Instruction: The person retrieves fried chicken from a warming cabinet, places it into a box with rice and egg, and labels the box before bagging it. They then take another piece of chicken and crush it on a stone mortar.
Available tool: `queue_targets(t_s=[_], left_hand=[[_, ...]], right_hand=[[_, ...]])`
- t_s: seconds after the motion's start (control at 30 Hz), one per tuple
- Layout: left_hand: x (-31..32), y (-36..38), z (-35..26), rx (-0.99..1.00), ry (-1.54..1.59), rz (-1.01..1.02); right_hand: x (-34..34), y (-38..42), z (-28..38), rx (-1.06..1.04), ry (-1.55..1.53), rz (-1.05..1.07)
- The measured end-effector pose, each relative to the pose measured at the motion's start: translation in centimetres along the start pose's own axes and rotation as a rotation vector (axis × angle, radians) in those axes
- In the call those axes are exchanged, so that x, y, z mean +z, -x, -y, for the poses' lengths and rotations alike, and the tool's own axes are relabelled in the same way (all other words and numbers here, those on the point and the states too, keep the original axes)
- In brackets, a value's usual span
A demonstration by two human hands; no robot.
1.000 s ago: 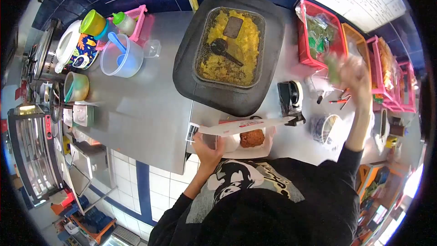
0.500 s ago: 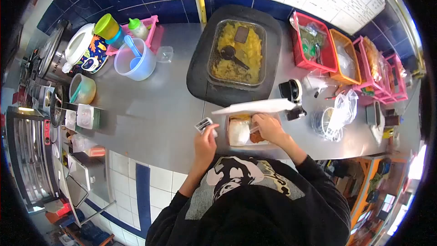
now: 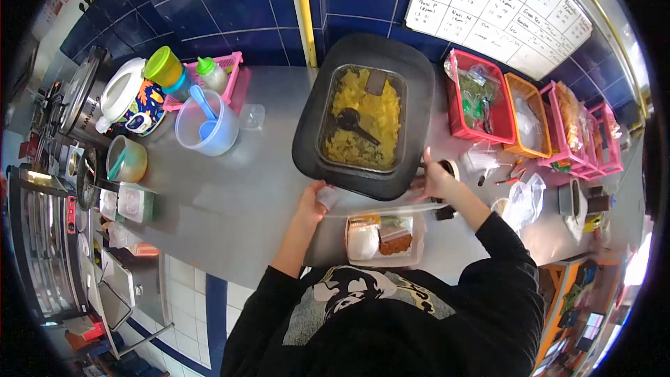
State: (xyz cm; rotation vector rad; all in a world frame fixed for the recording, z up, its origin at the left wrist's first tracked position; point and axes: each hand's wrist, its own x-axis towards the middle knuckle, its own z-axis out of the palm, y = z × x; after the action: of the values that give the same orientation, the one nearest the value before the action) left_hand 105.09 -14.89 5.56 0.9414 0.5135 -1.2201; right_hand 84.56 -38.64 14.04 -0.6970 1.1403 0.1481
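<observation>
On metal counter (image 3: 209, 202): open rect. box (image 3: 419, 239) w/ rough brown food (image 3: 396, 244).

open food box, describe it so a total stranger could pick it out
On the metal counter, find the big black pan with yellow food. The open food box sits just below it in the picture, close to the person's black shirt. Unlike the coloured baskets, it is pale and holds a white mound beside a brown piece.
</observation>
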Motion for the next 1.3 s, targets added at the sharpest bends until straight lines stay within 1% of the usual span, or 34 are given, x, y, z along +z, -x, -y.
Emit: queue_targets(t_s=[0.03,0.07,0.1,0.13,0.2,0.23,0.3,0.37,0.43,0.47,0.5,0.53,0.6,0.63,0.67,0.73,0.77,0.8,0.83,0.87,0.9,0.93,0.97,1.0,1.07,1.1,1.13,1.2,1.23,1.27,1.3], left_hand=[[0.1,0.0,0.4,0.036,0.002,0.000],[0.1,0.0,0.5,0.071,0.005,0.000],[-0.2,0.1,0.2,0.020,0.007,0.034],[-0.4,0.0,-0.3,0.020,0.004,0.028],[-0.7,0.5,-0.8,-0.013,0.052,0.098],[-0.9,0.8,-0.9,-0.022,0.056,0.085],[-0.7,1.3,-1.6,-0.028,-0.029,0.089],[-1.6,1.2,-1.8,-0.038,-0.051,0.085],[-1.8,0.9,-2.2,-0.053,-0.085,0.112],[-1.8,1.1,-2.3,-0.010,-0.167,0.093],[-1.0,1.6,-2.6,0.037,-0.248,0.072],[0.0,2.0,-2.9,0.036,-0.255,0.087],[3.6,6.1,-4.9,0.327,-0.474,0.247],[5.3,8.1,-6.2,0.341,-0.542,0.335],[7.1,10.1,-7.6,0.352,-0.608,0.418],[11.6,13.4,-10.2,0.356,-0.562,0.631],[14.2,14.1,-11.1,0.424,-0.584,0.675],[17.0,14.5,-11.8,0.496,-0.607,0.717],[19.7,14.9,-12.6,0.509,-0.572,0.808],[22.4,14.9,-13.3,0.524,-0.537,0.900],[24.8,14.5,-14.0,0.511,-0.499,0.959],[27.0,13.9,-14.5,0.495,-0.460,1.017],[29.2,13.6,-14.6,0.534,-0.435,1.042],[31.2,13.2,-14.7,0.574,-0.409,1.067],[34.6,11.6,-15.3,0.648,-0.392,1.162],[36.3,10.8,-15.8,0.656,-0.391,1.155],[37.8,10.2,-16.4,0.643,-0.339,1.143],[37.8,10.2,-17.0,0.636,-0.278,1.122],[37.0,10.0,-16.9,0.709,-0.344,1.035],[36.0,10.3,-16.6,0.778,-0.407,0.945],[33.5,10.1,-16.6,0.876,-0.566,0.958]], right_hand=[[-0.2,-1.7,-0.3,0.015,-0.123,-0.111],[-0.7,-2.2,-0.1,0.013,-0.126,-0.104],[-1.5,-2.5,0.1,0.077,-0.186,-0.111],[-2.1,-3.0,0.2,0.143,-0.245,-0.120],[-2.2,-2.9,0.3,0.145,-0.263,-0.134],[-2.8,-3.4,0.0,0.144,-0.286,-0.134],[-3.1,-3.7,-0.4,0.151,-0.315,-0.138],[-2.6,-3.7,-0.2,0.154,-0.418,-0.085],[-1.4,-2.4,0.3,0.150,-0.455,-0.054],[-1.5,-1.8,0.5,0.156,-0.483,-0.017],[-2.5,-1.7,0.2,0.128,-0.476,0.216],[-3.5,-1.5,0.1,0.112,-0.481,0.211],[-4.1,-1.0,0.3,-0.022,-0.771,0.615],[-2.5,1.9,1.5,-0.186,-0.743,0.496],[-0.5,4.5,2.7,-0.180,-0.741,0.496],[3.0,7.6,5.3,-0.630,-0.739,0.210],[2.9,6.5,5.8,-0.624,-0.732,0.216],[2.3,4.3,6.2,-0.785,-0.229,0.124],[1.9,1.9,6.4,-0.918,0.283,0.030],[3.1,-0.5,6.3,-1.255,0.694,-0.116],[5.0,-0.1,7.0,-1.365,1.114,-0.238],[6.3,-1.3,6.7,-1.414,1.254,-0.339],[7.4,-2.7,6.3,-1.460,1.395,-0.445],[8.7,-3.3,6.3,-1.466,1.398,-0.437],[10.9,-4.6,6.4,-1.292,1.809,-0.597],[11.6,-5.3,6.4,-1.175,1.869,-0.545],[12.0,-5.9,6.3,-1.183,1.874,-0.537],[12.7,-5.9,6.0,-1.165,1.897,-0.571],[12.4,-5.5,6.0,-1.252,1.804,-0.536],[12.3,-5.1,6.4,-1.253,1.813,-0.527],[12.1,-4.8,6.7,-1.205,1.629,-0.487]])
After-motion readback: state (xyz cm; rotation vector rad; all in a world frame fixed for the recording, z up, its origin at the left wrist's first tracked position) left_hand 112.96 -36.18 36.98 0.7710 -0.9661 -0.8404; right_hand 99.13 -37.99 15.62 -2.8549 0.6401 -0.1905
